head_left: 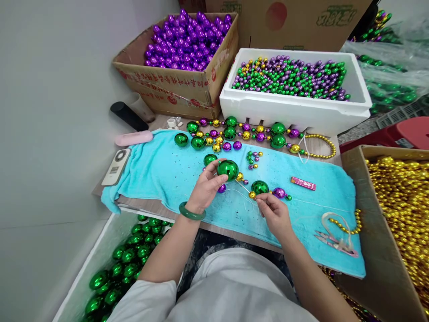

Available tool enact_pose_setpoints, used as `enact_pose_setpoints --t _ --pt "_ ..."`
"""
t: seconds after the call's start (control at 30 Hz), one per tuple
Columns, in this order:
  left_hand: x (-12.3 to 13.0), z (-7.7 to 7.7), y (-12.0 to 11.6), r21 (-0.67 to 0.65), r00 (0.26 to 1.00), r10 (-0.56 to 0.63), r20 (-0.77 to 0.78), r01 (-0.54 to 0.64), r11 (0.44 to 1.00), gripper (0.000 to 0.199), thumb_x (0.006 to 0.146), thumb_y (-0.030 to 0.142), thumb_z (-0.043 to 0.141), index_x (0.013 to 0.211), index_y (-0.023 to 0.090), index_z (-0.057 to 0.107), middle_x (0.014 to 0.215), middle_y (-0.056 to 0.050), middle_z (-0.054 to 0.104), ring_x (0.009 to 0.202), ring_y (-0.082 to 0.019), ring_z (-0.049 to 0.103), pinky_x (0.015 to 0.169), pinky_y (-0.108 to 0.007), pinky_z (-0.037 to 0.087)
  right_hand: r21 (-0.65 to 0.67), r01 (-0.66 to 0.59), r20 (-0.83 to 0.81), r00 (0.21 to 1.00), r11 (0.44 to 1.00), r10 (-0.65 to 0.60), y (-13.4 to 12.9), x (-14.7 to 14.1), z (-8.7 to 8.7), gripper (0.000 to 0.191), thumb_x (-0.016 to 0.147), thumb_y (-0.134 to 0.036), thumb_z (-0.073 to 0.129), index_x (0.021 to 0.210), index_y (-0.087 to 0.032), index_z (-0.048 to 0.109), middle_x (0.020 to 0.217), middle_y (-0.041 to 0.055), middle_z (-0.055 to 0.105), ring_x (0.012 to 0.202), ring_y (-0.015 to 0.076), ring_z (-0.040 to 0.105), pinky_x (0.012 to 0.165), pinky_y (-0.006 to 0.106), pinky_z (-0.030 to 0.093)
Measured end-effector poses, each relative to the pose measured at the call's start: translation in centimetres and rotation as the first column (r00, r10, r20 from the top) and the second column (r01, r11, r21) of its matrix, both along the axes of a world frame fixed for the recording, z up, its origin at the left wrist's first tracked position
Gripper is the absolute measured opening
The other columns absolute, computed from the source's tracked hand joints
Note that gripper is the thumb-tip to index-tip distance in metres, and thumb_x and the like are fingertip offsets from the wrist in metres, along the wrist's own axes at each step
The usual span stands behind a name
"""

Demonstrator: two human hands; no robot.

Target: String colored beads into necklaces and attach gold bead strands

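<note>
My left hand [208,185], with a green bangle [192,211] at its wrist, holds a large shiny green bead [228,170] between thumb and fingers. My right hand [272,211] pinches at a small gold bead [252,195]; a thin straight strand runs from there up to the green bead. Another large green bead [259,187] lies just above my right fingers, beside a purple bead [279,192]. Loose white thread [246,202] curls on the turquoise towel [167,174]. A group of small beads [254,159] rests behind the hands.
Finished-looking bead strands [246,127] lie along the back. Behind stand a carton of purple beads [174,85] and a white foam box [295,105]. Pink-handled snips [337,243] are at right, near a gold-bead carton [372,214]. Green beads [129,256] fill a box below left.
</note>
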State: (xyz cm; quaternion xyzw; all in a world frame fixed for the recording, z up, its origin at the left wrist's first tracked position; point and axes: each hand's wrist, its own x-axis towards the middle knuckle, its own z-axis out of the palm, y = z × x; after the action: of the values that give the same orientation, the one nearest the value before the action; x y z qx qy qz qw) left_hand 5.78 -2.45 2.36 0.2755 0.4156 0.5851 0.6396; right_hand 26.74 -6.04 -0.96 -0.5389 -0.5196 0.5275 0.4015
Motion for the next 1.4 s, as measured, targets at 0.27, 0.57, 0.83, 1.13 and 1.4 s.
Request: enact_pose_setpoints --t 0.27,0.57,0.83,1.13,1.4 --pt "0.2 0.4 -0.3 0.075 0.997 0.009 -0.083 -0.003 0.997 0.05 0.062 0.027 0.085 0.108 0.025 0.065 0.11 -0.002 0.063 0.096 -0.016 0.06 0.084 -0.026 0.049 0.018 -0.012 -0.013 1.0 1.0 0.012 0.2 0.3 0.4 0.027 0.079 -0.045 0.061 0.076 -0.017 0.063 0.052 -0.0044 0.041 0.046 0.0095 0.036 0.044 0.024 0.028" --pt "0.3 0.2 -0.3 0.083 0.994 -0.084 -0.069 0.09 0.993 0.054 0.063 0.03 0.085 0.113 0.025 0.064 0.11 -0.004 0.063 0.095 -0.018 0.062 0.081 -0.028 0.051 -0.058 -0.028 -0.14 0.99 0.998 0.019 0.9 0.6 0.1 0.03 0.074 -0.047 0.066 0.075 -0.018 0.061 0.048 -0.005 0.044 0.044 0.0092 0.038 0.043 0.023 0.031" --pt "0.9 0.7 -0.3 0.061 0.837 -0.395 -0.379 0.449 0.891 0.069 0.063 0.02 0.085 0.127 0.028 0.061 0.122 -0.007 0.064 0.11 -0.025 0.06 0.093 -0.034 0.048 -0.099 -0.037 -0.222 0.975 0.994 0.014 0.8 0.3 0.5 0.032 0.074 -0.048 0.067 0.072 -0.019 0.056 0.048 -0.0046 0.048 0.043 0.0087 0.041 0.042 0.022 0.032" --pt "3.0 -1.2 7.8 0.151 0.449 -0.047 -0.892 0.394 0.906 0.003 0.071 0.021 0.074 0.071 0.022 0.072 0.079 -0.007 0.065 0.093 -0.027 0.058 0.098 -0.041 0.04 -0.127 0.146 -0.328 0.927 0.981 -0.18 1.1 4.3 0.5 0.034 0.072 -0.048 0.071 0.074 -0.02 0.053 0.05 -0.0046 0.05 0.044 0.0083 0.041 0.04 0.02 0.027" --pt "7.7 -4.2 9.4 -0.013 0.265 -0.116 -0.957 0.361 0.932 0.018 0.066 0.008 0.071 0.062 0.02 0.059 0.071 -0.01 0.063 0.101 -0.033 0.058 0.098 -0.046 0.038 -0.055 0.214 -0.27 0.937 0.975 -0.221 0.8 6.5 0.8 0.031 0.076 -0.047 0.07 0.076 -0.019 0.055 0.051 -0.0036 0.05 0.045 0.0091 0.042 0.039 0.02 0.027"
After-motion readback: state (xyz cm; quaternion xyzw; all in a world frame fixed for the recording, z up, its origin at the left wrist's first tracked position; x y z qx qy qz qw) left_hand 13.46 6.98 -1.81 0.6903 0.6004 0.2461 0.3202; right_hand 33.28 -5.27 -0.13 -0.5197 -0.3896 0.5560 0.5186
